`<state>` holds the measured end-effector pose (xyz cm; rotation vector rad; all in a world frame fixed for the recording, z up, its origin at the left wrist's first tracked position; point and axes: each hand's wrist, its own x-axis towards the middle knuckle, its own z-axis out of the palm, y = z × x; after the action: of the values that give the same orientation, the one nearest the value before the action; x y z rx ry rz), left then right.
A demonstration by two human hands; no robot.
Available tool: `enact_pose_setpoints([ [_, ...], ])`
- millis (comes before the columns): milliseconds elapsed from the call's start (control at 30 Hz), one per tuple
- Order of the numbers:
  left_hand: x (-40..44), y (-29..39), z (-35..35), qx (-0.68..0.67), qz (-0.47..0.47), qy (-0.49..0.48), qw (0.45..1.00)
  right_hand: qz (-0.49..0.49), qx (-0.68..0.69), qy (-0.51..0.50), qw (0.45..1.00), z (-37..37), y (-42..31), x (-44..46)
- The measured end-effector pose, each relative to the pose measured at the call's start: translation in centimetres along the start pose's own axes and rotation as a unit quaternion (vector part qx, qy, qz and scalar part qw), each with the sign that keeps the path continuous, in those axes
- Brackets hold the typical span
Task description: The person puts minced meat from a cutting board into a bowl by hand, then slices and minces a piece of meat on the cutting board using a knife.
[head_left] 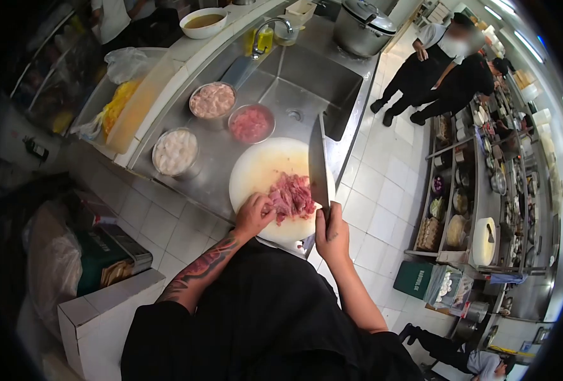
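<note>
Sliced raw red meat (292,195) lies in a heap on a round white cutting board (246,174) at the front end of the steel sink counter. My left hand (254,216) is at the heap's left edge, fingers bent and closed on some of the meat. In my right hand (333,233), a large kitchen knife (318,162) is gripped by the handle. Its broad blade points away from me, just right of the meat. Beyond the board stand a metal bowl of pink meat (251,124), a bowl of paler meat (212,100) and a bowl of whitish pieces (176,152).
Behind the bowls is a sink basin (322,89) with a faucet (274,26). A large lidded pot (364,28) and a white bowl of brown liquid (203,22) stand farther back. Two people (437,63) are in the aisle by stocked shelves (459,190); another person (453,352) is lower right.
</note>
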<state>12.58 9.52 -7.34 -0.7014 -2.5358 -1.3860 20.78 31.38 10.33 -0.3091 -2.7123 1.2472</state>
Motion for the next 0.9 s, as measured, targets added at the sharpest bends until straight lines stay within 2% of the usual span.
enact_pose_setpoints([
  [67,-0.1,-0.1,0.0,-0.020,-0.003,0.005,1.000,-0.048,-0.003,0.024,0.999,2.0,3.1,-0.4],
  [133,0.0,0.0,0.0,-0.025,-0.003,0.002,1.000,0.045,-0.190,-0.131,0.972,5.7,8.2,0.1],
  [200,0.3,-0.1,-0.2,-0.026,-0.003,0.001,1.000,0.025,-0.154,-0.123,0.980,5.5,8.8,1.5],
  [267,0.0,0.2,-0.3,-0.032,-0.022,-0.014,0.999,-0.009,-0.088,-0.093,0.992,3.1,5.7,1.9],
  [400,-0.3,-0.2,-0.1,-0.011,-0.002,0.004,1.000,0.023,-0.028,-0.038,0.999,1.5,1.6,0.6],
  [433,-0.3,-0.3,-0.1,-0.013,-0.002,-0.001,1.000,-0.014,-0.060,-0.037,0.997,3.6,4.6,0.2],
  [467,0.0,-0.3,0.0,-0.015,0.000,-0.004,1.000,0.021,-0.140,-0.092,0.986,5.1,6.2,0.2],
  [500,0.0,-0.1,0.0,-0.016,0.001,-0.004,1.000,0.021,-0.135,-0.104,0.985,6.2,8.3,0.7],
  [567,-0.1,0.0,-0.1,-0.065,-0.054,-0.024,0.996,-0.008,-0.101,-0.113,0.988,5.8,9.7,2.4],
  [633,-0.3,-0.3,-0.3,-0.039,-0.033,-0.017,0.999,-0.012,-0.091,-0.105,0.990,2.6,4.8,2.6],
  [733,0.0,-0.2,0.0,-0.020,-0.010,-0.007,1.000,0.009,-0.041,-0.052,0.998,2.0,2.6,1.1],
  [767,-0.1,-0.2,-0.1,-0.018,-0.011,-0.004,1.000,-0.006,-0.054,-0.046,0.997,4.1,5.4,0.7],
  [800,-0.1,-0.1,-0.2,-0.017,-0.012,-0.003,1.000,0.002,-0.097,-0.091,0.991,5.6,7.4,0.7],
  [867,0.0,0.1,-0.3,-0.032,-0.024,-0.014,0.999,0.011,-0.078,-0.118,0.990,7.2,11.6,1.9],
  [900,0.2,-0.1,-0.4,-0.027,-0.024,-0.011,0.999,0.012,-0.063,-0.124,0.990,6.2,10.9,2.9],
])
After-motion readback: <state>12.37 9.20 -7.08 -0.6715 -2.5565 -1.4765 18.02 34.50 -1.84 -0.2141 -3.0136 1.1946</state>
